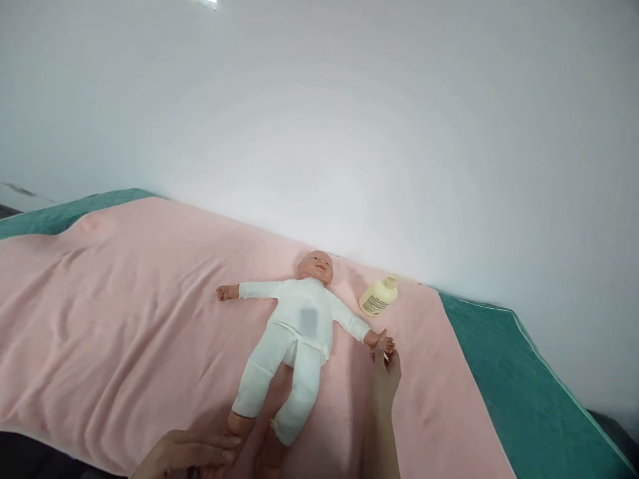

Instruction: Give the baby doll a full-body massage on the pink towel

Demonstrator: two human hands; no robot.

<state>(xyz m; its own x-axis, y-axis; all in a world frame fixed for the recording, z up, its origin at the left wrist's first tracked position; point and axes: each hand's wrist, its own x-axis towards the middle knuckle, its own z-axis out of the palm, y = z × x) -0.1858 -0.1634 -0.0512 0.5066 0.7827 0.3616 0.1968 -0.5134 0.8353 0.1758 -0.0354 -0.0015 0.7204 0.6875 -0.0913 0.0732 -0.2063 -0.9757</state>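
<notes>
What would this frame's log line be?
left hand: on doll's foot | right hand: at doll's hand | bottle: beside doll

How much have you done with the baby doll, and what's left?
Looks done: the doll lies face up on the spread pink blanket, dressed in white, arms out. In hand: the right hand's fingers hold the doll's hand, and the left hand touches its lower leg. Left: I can't tell for sure, but neither hand is on the yellow bottle nearby.

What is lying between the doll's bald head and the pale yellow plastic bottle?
Only bare pink blanket lies between them; the head camera's view shows it.
</notes>
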